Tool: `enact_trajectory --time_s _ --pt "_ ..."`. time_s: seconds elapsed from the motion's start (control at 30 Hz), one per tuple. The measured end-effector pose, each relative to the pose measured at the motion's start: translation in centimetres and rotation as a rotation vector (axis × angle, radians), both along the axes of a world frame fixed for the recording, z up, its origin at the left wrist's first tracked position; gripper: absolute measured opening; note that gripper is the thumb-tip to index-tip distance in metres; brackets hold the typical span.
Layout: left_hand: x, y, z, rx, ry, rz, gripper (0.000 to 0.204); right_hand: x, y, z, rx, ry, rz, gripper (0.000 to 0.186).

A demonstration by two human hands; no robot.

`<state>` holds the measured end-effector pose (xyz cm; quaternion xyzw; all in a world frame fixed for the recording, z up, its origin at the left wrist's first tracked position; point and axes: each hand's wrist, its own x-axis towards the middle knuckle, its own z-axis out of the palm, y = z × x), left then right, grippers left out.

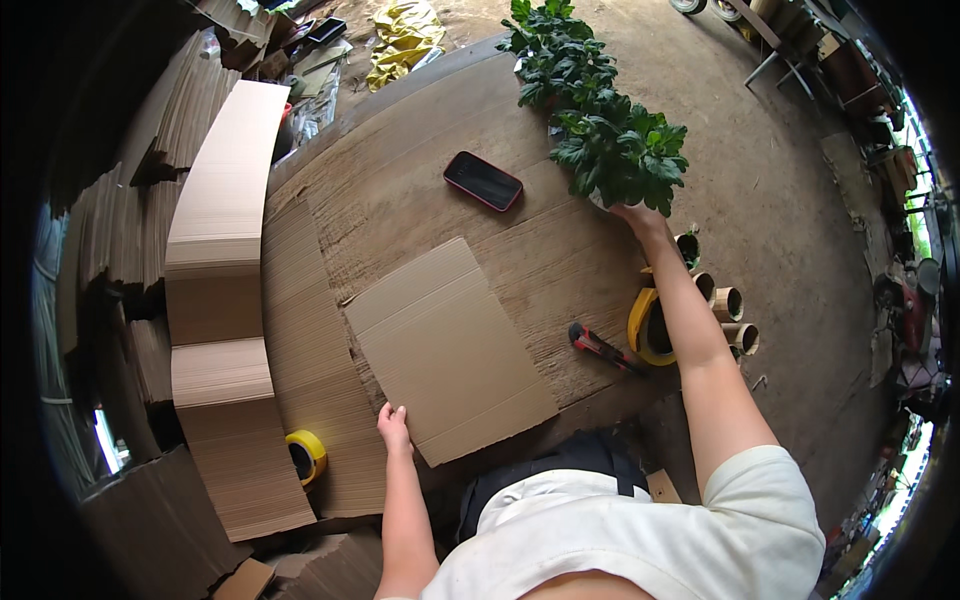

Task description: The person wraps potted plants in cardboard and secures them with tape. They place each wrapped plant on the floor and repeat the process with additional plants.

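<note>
My left hand (394,427) grips the near-left edge of a flat cardboard sheet (450,350), with its thumb and a finger showing at the edge. The sheet lies on the wooden table and has crease lines near both ends. At the table's far right edge, my right hand (640,220) reaches under the leaves and is closed on the white pot (599,199) of a leafy green plant (630,160); the foliage hides part of its fingers. More leafy plants (560,60) stand in a row behind it.
A phone (483,181) lies beyond the sheet. Near my right forearm are a red-and-black box cutter (600,347), a yellow tape roll (640,325) and several cardboard tubes (728,304). Left of the table stand stacked cardboard strips (222,190) and another yellow tape roll (314,456).
</note>
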<state>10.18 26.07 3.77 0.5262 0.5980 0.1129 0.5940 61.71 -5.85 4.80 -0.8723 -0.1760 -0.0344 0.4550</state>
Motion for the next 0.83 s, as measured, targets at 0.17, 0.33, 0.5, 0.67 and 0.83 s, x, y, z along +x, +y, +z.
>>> enact_trajectory --time_s 0.17,0.33,0.5,0.67,0.83 --pt "0.7 -0.4 -0.8 0.443 0.526 -0.241 0.048 -1.2 3.6 -0.5 -0.618 -0.251 -0.265 0.079" --pt "0.1 -3.3 -1.2 0.347 0.394 -0.269 0.047 -2.8 5.6 3.2 -0.761 -0.124 -0.254 0.082" --pt "2.3 -6.7 0.9 0.27 0.408 -0.391 0.045 -1.2 5.9 3.2 -0.71 0.03 -0.196 0.078" --pt "3.2 -7.6 0.9 0.246 0.365 -0.455 0.04 -0.4 6.0 1.4 -0.65 0.035 -0.243 0.075" --pt "2.1 -7.9 0.9 0.248 0.345 -0.434 0.036 0.4 5.1 0.9 -0.766 0.102 -0.109 0.095"
